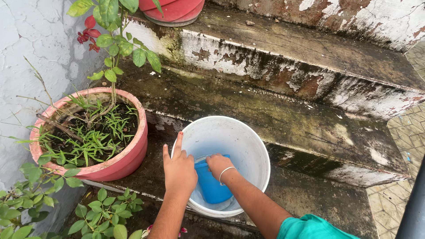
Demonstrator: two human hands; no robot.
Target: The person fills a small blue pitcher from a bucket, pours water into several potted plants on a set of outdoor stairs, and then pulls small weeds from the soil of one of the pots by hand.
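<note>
Right hand [218, 164] clamped on a rigid blue plastic mug [212, 185], likely water-heavy and slippery, inside a white plastic bucket [248, 146]; left hand [179, 170], fingers spread, steadies the rim beside it.

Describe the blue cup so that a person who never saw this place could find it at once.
Look at the stained concrete steps and find the white bucket on the lowest one, beside a pink flower pot. The blue cup is inside that bucket, gripped by the right hand, while the left hand rests on the bucket's rim. It is the only blue thing within the white walls.
</note>
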